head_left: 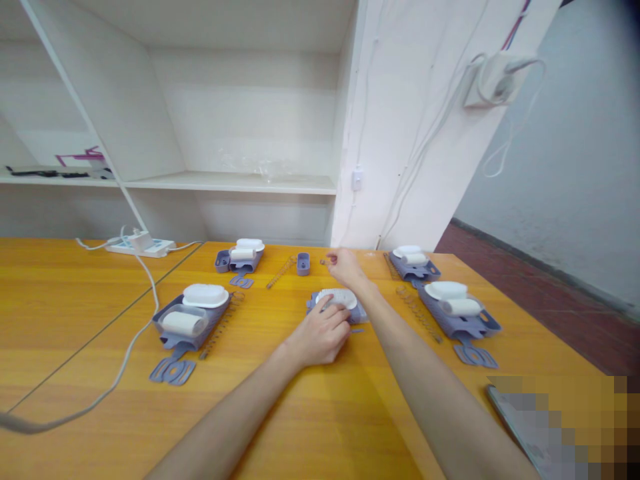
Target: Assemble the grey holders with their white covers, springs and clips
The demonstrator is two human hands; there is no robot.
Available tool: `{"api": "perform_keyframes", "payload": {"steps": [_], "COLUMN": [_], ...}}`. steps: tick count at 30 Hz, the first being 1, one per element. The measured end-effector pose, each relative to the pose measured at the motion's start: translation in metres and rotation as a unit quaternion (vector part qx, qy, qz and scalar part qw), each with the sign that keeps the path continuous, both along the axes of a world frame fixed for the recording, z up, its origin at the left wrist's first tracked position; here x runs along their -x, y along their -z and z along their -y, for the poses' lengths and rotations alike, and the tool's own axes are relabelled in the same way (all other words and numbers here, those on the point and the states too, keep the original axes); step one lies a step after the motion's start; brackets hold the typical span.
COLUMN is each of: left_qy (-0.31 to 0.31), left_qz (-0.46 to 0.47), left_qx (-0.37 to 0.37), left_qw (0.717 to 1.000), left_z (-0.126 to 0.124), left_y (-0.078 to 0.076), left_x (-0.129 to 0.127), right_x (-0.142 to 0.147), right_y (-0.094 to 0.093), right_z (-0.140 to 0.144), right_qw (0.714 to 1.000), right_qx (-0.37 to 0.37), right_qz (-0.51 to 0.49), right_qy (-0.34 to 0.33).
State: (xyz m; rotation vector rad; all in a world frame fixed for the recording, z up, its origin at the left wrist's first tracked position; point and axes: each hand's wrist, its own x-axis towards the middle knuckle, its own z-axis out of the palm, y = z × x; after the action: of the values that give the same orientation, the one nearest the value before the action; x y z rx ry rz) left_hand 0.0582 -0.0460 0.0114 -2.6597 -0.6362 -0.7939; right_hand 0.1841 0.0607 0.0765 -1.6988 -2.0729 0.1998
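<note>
A workroom or small workshop is suggested, though the exact kind cannot be told. Like sets of plastic parts [450,323], accompanied by coil springs [214,333], are spread over a wooden tabletop [325,413]. White open shelving [235,181] is fitted behind, a power strip [159,249] is set at far left, and a wall socket box [493,83] is mounted on a white pillar [383,113] above reddish flooring [525,287].

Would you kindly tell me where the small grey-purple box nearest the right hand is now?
In the head view, the box stands toward the far edge of the table, between a coil on its left and the right hand.
</note>
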Motion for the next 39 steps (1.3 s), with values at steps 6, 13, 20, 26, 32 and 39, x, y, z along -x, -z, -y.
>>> {"api": "perform_keyframes", "payload": {"steps": [6,13,20,26,32,39], "left_qy": [-0.003,-0.004,-0.011,-0.063,-0.156,-0.243], "left_qz": [0.003,-0.009,-0.009,0.025,0.077,0.148], "left_qx": [0.008,0.006,0.004,0.028,0.091,0.146], "left_qw": [1.0,1.0,1.0,0.997,0.981,0.948], "left_z": [0.0,0.0,0.0,-0.006,-0.014,-0.018], "left_y": [0.001,-0.001,-0.001,0.004,0.006,0.005], "left_x": [-0.001,-0.001,0.0,-0.001,0.003,0.008], "right_x": [-0.005,-0.003,-0.007,-0.007,-0.009,-0.013], "right_y": [0.008,0.026,0.006,-0.013,0.017,0.071], "right_z": [-0.001,-0.015,-0.003,0.023,0.064,0.095], "right_qw": [1.0,0.982,0.987,0.984,0.938,0.864], "right_qx": [0.009,0.169,0.089,-0.15,-0.151,-0.032], "right_qz": [0.015,0.081,0.126,-0.052,-0.307,-0.502], "right_qy": [0.013,-0.008,0.043,0.082,0.053,0.033]}}
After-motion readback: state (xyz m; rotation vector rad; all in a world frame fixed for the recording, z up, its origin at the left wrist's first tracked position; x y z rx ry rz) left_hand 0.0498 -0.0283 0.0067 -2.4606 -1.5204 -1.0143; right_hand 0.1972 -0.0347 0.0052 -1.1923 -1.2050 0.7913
